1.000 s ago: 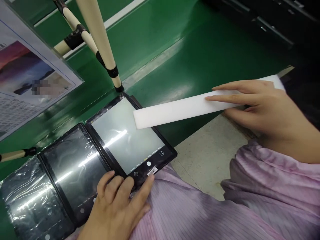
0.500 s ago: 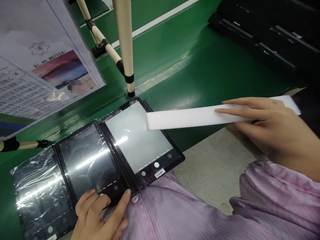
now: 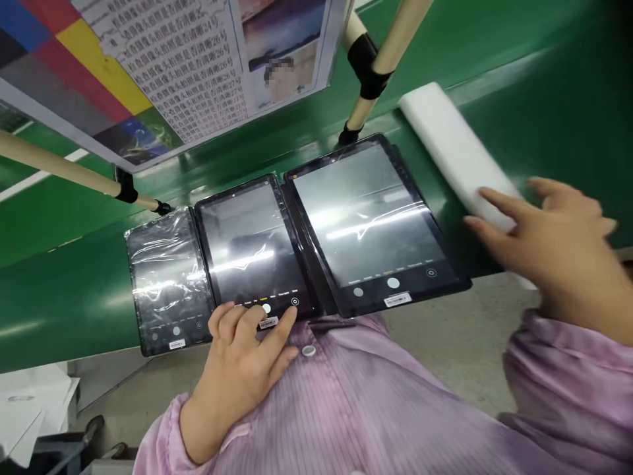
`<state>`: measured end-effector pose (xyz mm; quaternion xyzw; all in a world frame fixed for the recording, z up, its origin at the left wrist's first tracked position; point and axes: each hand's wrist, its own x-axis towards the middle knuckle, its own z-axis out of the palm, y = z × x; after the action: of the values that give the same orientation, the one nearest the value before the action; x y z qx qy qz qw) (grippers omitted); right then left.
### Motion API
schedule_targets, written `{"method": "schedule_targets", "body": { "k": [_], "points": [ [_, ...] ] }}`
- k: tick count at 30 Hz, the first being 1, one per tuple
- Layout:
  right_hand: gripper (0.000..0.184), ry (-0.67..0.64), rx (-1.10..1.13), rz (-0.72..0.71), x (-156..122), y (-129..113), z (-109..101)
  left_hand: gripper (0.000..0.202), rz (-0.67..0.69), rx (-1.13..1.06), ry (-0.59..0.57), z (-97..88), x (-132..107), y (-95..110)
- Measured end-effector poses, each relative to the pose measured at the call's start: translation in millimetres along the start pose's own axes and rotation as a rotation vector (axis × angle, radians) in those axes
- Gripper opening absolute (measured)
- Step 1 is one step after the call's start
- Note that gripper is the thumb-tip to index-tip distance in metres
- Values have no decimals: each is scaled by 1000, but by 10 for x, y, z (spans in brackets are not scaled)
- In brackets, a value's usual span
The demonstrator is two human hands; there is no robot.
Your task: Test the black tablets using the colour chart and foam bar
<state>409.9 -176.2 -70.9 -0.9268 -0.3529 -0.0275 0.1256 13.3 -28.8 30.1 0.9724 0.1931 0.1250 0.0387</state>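
Note:
Three tablets stand side by side along the green bench, each showing a camera screen. The left tablet (image 3: 168, 284) is wrapped in crinkled clear film. My left hand (image 3: 247, 349) is at the lower edge of the middle tablet (image 3: 242, 237), its index finger stretched out by the round icon at lower right, the other fingers bent and holding nothing. The right tablet (image 3: 366, 211) is the nearest one to a long white foam strip (image 3: 455, 145). Over the strip's near end, my right hand (image 3: 558, 231) is spread open; whether its fingertips touch the foam I cannot tell.
A printed chart (image 3: 198, 72) with color patches, text and a photo hangs above the tablets. Cream pipe posts (image 3: 380, 66) with black joints stand behind them on the green bench (image 3: 89, 284). White sheets (image 3: 34, 409) lie below at the left, past the bench edge.
My right hand has let go of the foam strip, which now lies on the bench right of the tablets. My left index finger has moved to the icon. The view has swung left.

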Motion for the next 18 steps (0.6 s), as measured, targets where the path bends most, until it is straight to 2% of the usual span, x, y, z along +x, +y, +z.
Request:
{"method": "schedule_targets", "body": {
  "k": [2,3,4,6,8,9,11,13,18],
  "points": [
    [49,82,157,22,-81,-168,-56,31,25,43,15,51,25,18],
    [50,84,309,17,-139,-260,-105,32,30,58,25,65,20,17],
    [52,32,493,12,-202,-350,-161,32,28,64,34,68,-4,4],
    [60,-189,873,72,-323,-510,-275,35,27,53,45,40,-109,-72],
    [69,-377,1132,168,-412,-617,-361,46,37,55,42,-13,-272,-220],
    [72,-422,1200,198,-440,-648,-388,53,51,69,42,-40,-363,-308],
    [73,-439,1250,219,-467,-673,-412,59,51,86,61,-80,-544,-472],
    [74,-435,1242,208,-473,-670,-410,57,-14,75,101,-105,-709,-564],
    [78,-449,1111,147,-505,-599,-378,43,-230,115,145,-157,-983,-512]
  ]
}}
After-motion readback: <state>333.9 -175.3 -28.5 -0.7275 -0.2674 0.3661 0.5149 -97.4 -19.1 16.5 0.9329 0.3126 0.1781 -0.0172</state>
